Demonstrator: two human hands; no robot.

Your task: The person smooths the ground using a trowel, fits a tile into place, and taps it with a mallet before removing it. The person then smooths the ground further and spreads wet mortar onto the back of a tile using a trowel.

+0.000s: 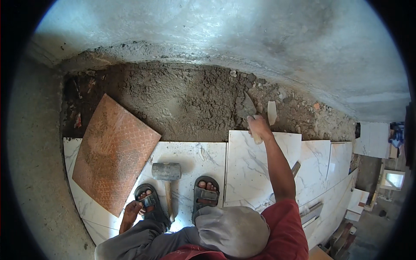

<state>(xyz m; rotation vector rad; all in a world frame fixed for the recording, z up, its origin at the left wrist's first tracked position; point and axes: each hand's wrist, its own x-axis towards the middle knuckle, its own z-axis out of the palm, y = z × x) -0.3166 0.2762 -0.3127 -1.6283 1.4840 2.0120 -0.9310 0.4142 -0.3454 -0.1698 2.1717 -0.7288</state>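
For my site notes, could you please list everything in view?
Concrete walls: two, grey, top and left.
Mortar bed: one, grey, along the top wall.
Marble-look tiles: several, white, middle and right.
Waffle-patterned tile: one, orange, left, overlapping the mortar.
Mallet: one, grey and brown, left of centre.
Trowel: one, grey, pale handle, right of centre.
Shard: one, cream, beside the trowel.
Clutter: uncounted, mixed colours, far right.
Cap: one, grey, bottom centre.
Shirt: one, red, bottom.
Trousers: one pair, grey, lower left.
Sandals: two, dark, lower centre.
Left hand: one, beside the left sandal.
Right hand: one, gripping the trowel.
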